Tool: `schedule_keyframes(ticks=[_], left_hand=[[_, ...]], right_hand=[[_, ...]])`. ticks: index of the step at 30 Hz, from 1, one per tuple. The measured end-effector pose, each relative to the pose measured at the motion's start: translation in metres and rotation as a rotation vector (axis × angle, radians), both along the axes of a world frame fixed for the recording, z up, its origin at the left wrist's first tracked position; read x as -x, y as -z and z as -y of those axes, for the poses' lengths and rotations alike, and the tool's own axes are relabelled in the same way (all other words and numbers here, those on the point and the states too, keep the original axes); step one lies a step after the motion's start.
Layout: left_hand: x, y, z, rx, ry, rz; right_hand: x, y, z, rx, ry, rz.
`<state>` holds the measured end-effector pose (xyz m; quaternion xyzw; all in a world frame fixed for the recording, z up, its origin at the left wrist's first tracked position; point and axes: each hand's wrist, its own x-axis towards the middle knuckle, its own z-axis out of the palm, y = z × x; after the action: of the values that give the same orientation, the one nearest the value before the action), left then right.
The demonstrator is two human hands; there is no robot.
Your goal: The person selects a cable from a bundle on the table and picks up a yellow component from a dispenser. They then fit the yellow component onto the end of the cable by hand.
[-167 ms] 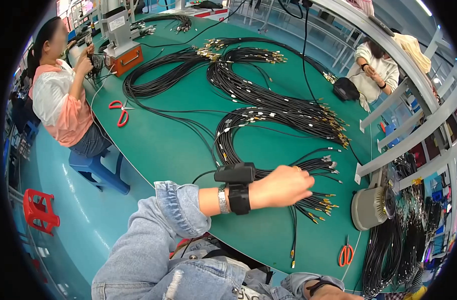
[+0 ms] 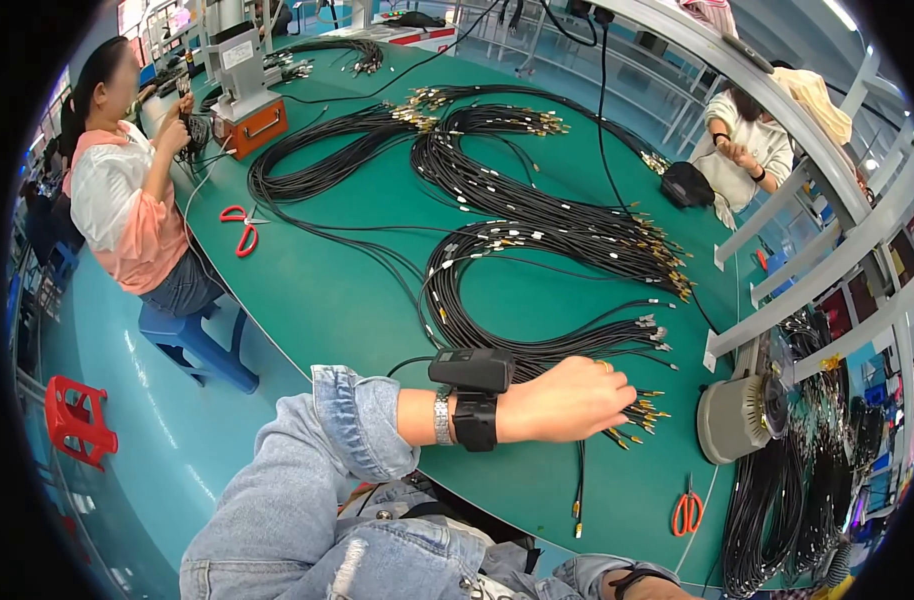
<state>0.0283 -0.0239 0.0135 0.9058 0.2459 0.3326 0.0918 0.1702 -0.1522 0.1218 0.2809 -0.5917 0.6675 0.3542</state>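
Left hand [image 2: 567,400] lies knuckles-up on cables [image 2: 537,240] near the gold plugs [image 2: 637,410] (grip hidden, cannot tell). Cables look limp, light; best taken behind plugs.

Rolled denim sleeve [image 2: 362,425], metal watch [image 2: 442,417], black wrist device [image 2: 473,385], finger ring [image 2: 606,366].

Bright, even overhead light; strip lamp [image 2: 839,12] glaring at upper right. Soft, short shadows under cables [image 2: 537,220] on green table [image 2: 357,300]; mild sheen on tabletop. Strong fisheye bending toward black rim, edges smeared and slightly soft, centre sharp.
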Motion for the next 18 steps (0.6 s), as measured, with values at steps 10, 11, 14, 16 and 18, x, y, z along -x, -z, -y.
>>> schedule_keyframes(ticks=[10, 11, 14, 16, 18], left_hand=[[-0.002, 0.002, 0.007, 0.029, 0.040, -0.060], [-0.002, 0.003, 0.005, 0.027, 0.037, -0.055], [-0.002, 0.010, 0.000, 0.068, 0.032, -0.091], [-0.004, 0.014, -0.010, 0.103, 0.041, -0.088], [0.003, 0.019, -0.016, 0.211, -0.008, -0.104]], right_hand=[[0.004, 0.007, 0.005, -0.016, 0.006, -0.188], [0.003, 0.007, 0.003, -0.019, 0.004, -0.183], [-0.002, 0.007, -0.003, 0.019, -0.074, -0.031], [-0.015, 0.003, -0.022, -0.118, -0.024, 0.075], [-0.023, 0.023, -0.073, -0.325, -0.136, -0.145]])
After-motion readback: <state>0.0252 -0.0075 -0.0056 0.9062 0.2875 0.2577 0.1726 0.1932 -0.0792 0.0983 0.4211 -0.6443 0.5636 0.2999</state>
